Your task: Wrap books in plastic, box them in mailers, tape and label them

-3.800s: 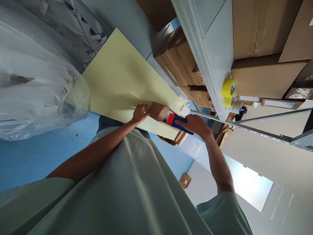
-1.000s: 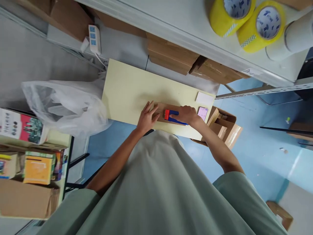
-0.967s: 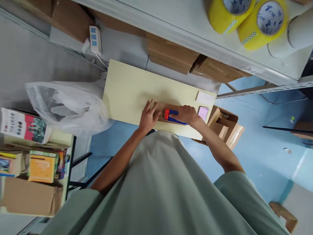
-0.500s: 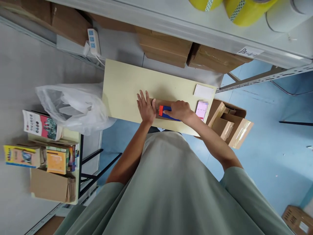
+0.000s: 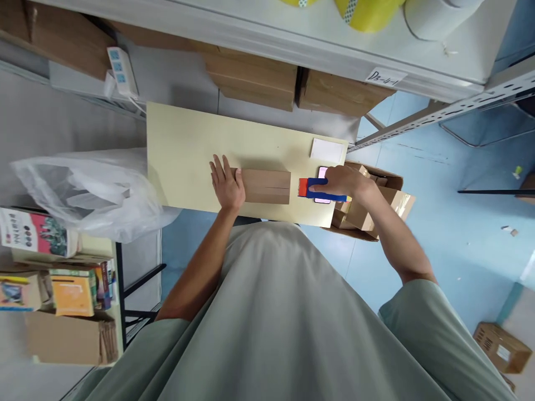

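A narrow brown cardboard box (image 5: 267, 186) lies flat on the cream table (image 5: 184, 139), a seam running along its top. My left hand (image 5: 228, 186) rests on the box's left end, fingers spread. To the right of the box, my right hand (image 5: 340, 182) is closed around a blue hand tool with a red end (image 5: 313, 188); its exact kind I cannot make out. The red end points at the box and is apart from it. Partly hidden behind the tool and my right hand is a lit phone (image 5: 322, 172).
A white card-like object (image 5: 326, 150) lies at the table's far right. Beyond the right edge stands an open carton (image 5: 376, 234) holding smaller boxes. A clear plastic bag (image 5: 92, 189) hangs at the left. Above is a metal shelf (image 5: 267, 36) with tape rolls (image 5: 370, 14).
My right hand has drawn the blue tool off the box to the right, baring the box's top. My left hand stays on the box's left end. The whole view has shifted.
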`<state>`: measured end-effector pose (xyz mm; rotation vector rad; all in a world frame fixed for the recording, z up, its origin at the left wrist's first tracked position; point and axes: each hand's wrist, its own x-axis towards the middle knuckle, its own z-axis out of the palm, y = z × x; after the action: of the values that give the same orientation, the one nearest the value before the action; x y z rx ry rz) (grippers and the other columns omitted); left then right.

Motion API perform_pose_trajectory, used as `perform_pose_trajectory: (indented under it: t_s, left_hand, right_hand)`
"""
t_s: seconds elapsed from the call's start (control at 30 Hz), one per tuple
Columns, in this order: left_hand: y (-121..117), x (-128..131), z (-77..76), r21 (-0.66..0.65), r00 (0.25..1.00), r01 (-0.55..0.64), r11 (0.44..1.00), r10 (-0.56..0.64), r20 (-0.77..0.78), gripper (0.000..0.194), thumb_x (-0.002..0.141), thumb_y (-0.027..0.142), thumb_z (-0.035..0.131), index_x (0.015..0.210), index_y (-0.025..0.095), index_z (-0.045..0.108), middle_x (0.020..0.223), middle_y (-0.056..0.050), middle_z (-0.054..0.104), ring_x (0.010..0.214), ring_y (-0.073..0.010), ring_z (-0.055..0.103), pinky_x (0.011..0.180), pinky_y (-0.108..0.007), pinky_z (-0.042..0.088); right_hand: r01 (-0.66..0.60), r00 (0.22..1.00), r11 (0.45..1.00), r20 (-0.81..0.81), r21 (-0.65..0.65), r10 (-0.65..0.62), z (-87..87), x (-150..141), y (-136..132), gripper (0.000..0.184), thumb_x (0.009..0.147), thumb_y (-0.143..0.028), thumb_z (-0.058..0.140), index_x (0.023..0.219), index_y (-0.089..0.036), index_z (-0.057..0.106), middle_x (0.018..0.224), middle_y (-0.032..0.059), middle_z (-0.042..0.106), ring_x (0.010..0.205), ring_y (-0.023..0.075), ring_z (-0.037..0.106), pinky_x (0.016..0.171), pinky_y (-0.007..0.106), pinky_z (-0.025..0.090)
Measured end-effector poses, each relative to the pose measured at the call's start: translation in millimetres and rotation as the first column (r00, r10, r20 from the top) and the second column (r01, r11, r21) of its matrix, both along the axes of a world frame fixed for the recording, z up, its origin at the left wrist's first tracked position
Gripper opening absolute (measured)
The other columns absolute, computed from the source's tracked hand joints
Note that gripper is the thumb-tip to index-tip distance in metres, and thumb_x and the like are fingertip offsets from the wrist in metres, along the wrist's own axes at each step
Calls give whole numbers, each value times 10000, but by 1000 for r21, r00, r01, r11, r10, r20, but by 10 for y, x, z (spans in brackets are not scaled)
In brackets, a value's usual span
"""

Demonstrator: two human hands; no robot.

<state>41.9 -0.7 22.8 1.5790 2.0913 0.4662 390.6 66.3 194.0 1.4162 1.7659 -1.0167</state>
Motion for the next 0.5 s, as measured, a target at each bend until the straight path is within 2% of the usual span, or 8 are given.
perform_pose_trajectory:
  t_s: [0.1,0.23,0.37,0.5]
  left_hand:
    - [7,3,5,-9,1000,-11,1000,11,3,869,1144,718,286,1792,142,351,1900,-185,206,1788,-363,91,1441,-615,160]
    - [23,9,13,-34,1000,-23,999,23,2,850,1145,701,321,1793,151,350,1896,-191,217,1787,-360,104,1442,-601,172]
    - [29,15,15,-22,1000,-27,999,27,-16,856,1148,707,297,1790,145,357,1891,-188,241,1783,-349,140,1444,-568,182]
    - [25,31,34,-2,999,-21,1000,21,-34,870,1147,715,263,1783,132,367,1882,-195,267,1777,-349,176,1441,-570,201]
  right_hand:
    - [3,998,998,-58,-62,-7,-62,107,38,708,986,-853,613,987,-171,805,857,143,794,830,293,747,716,351,485]
    - [-16,993,995,-118,-103,3,-57,264,52,725,1001,-860,588,1020,-169,805,894,137,807,826,278,750,714,339,485]
    - [-10,999,1000,-51,10,10,-111,164,-8,703,1015,-806,627,1142,-141,814,998,183,826,961,337,786,814,368,528]
    - [8,999,995,38,99,-11,-211,-97,-131,589,1061,-632,671,1280,-101,800,1242,261,810,1199,397,770,945,416,561]
